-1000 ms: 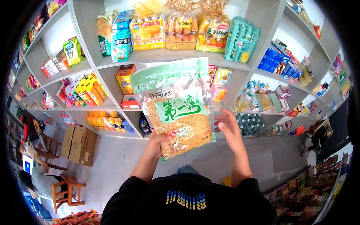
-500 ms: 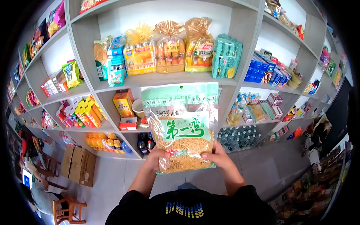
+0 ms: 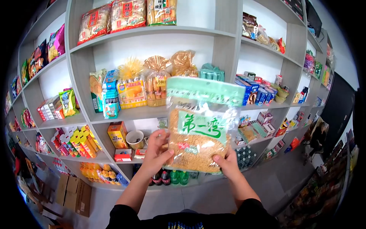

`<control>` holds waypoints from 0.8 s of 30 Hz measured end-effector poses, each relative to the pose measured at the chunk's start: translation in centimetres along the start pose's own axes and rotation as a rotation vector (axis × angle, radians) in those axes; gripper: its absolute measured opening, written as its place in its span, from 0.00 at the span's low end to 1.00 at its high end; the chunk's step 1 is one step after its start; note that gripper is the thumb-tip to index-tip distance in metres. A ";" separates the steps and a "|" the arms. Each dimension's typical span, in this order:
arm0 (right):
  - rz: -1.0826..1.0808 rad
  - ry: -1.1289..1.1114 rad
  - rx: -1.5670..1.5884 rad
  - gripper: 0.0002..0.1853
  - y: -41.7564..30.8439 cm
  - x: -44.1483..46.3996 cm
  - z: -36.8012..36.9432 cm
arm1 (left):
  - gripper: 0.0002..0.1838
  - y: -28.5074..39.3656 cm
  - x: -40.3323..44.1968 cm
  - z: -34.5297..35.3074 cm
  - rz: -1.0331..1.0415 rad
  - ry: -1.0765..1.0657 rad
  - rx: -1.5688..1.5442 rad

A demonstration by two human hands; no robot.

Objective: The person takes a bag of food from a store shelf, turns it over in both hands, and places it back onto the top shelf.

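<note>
A clear bag with a pale green top and label point(image 3: 200, 126), filled with golden-brown bits, is held upright before the shelves. My right hand point(image 3: 227, 160) grips its lower right corner, thumb on the front. My left hand point(image 3: 155, 152) is at the lower left edge, its thumb touching the bag and its fingers apart beside it. Behind the bag's left side is a shelf with a white cup point(image 3: 135, 139), an orange-yellow box point(image 3: 117, 135) and a small red box point(image 3: 123, 155).
Above stand a yellow bread pack point(image 3: 131, 92) and a blue snack pack point(image 3: 111, 100). Bottles point(image 3: 174, 177) stand on the bottom shelf. A cardboard box point(image 3: 78, 195) is on the floor at left. Packed noodles point(image 3: 249, 133) lie on a shelf at right.
The view has tilted up, showing higher shelves. The bag has moved right and leans slightly. My right hand took hold of it after the earliest frame; my left fingers have since loosened.
</note>
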State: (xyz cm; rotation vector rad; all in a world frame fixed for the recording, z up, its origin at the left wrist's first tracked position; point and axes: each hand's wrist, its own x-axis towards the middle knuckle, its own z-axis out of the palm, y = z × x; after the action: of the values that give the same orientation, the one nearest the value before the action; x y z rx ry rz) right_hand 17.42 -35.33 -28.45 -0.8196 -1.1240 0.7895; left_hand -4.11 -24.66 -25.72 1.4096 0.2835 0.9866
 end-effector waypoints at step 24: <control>-0.887 0.383 -0.696 0.31 -22.0 31.8 -4.8 | 0.26 15.9 32.7 12.1 1.124 -0.061 1.097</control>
State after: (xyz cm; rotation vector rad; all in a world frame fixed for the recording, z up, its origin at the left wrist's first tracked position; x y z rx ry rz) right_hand 32.36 -19.15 3.62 -0.8608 -1.2524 -0.5122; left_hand 17.32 -11.94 3.38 2.7237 -0.0954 1.8151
